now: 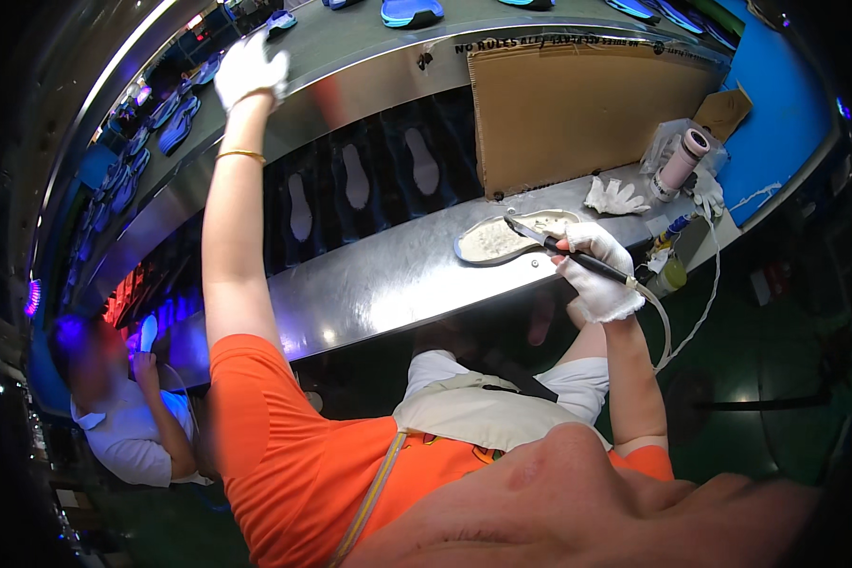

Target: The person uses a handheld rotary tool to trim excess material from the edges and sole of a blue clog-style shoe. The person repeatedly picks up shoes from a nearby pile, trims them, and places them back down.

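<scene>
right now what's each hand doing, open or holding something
Left hand: looks open, thumb apart, nothing visible in it, out over the belt.
Right hand: closed, holding the black-handled tool, tip at the shoe sole.

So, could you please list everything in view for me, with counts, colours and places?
Metal ledge: one, silver, centre
Shoe sole: one, off-white, blue edge, on the ledge
Pen-like tool: one, black, tip at the sole
Tube: one, pale, from the tool's back end
Belt: one, dark green, top and left
Blue soles: many, on the belt
Grey soles: three, between ledge and belt
Cardboard: one sheet, brown, behind the ledge
Loose glove: at least one, white, right of the sole
Bottle: one, pink, far right
Co-worker: one, pale shirt, lower left
Shirt: one, orange, on the wearer
Left hand: one, white-gloved, upper left
Right hand: one, white-gloved, gripping the tool
</scene>
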The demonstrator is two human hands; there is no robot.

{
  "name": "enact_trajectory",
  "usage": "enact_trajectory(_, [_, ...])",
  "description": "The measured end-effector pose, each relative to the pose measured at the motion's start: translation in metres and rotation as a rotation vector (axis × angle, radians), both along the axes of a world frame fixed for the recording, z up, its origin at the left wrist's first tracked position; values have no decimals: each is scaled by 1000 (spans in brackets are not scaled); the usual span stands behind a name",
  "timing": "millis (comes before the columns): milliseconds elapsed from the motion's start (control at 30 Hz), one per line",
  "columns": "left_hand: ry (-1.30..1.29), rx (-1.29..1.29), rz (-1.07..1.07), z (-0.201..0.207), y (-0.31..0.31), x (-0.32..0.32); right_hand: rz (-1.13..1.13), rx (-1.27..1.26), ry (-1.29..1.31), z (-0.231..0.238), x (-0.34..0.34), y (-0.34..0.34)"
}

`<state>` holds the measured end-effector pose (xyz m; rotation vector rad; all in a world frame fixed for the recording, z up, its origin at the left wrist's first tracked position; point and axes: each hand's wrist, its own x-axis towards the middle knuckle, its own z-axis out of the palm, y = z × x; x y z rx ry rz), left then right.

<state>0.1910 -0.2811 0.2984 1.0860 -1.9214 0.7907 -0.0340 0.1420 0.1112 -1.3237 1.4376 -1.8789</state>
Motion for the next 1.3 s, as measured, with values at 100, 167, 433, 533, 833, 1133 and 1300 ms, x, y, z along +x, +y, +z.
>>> enact_trajectory(100, [-49, 528, 197, -6, -53, 46, 3, 27, 0, -2, 4, -1])
enact_trajectory(167, [-30, 489, 272, -8, -42, 41, 1, 34, -36, -4, 5, -2])
enact_trajectory(433, [-188, 395, 385, 15, -4, -15, -47, 90, -32, -9, 1, -9])
enact_trajectory(533, [-314, 197, -53, 11, -82, -43, -63, 100, -6, -15, -8, -20])
enact_trajectory(833, [-613, 411, -283, 53, -175, -166, -130, 38, 98, -14, -58, -59])
enact_trajectory(1133, [-571, 519, 61, 35, -231, -220, -184, 37, -105, 1, -84, -94])
enact_trajectory(1300, [-638, 421, 149, 46, -217, -232, -207, 119, -196, 6, -80, -101])
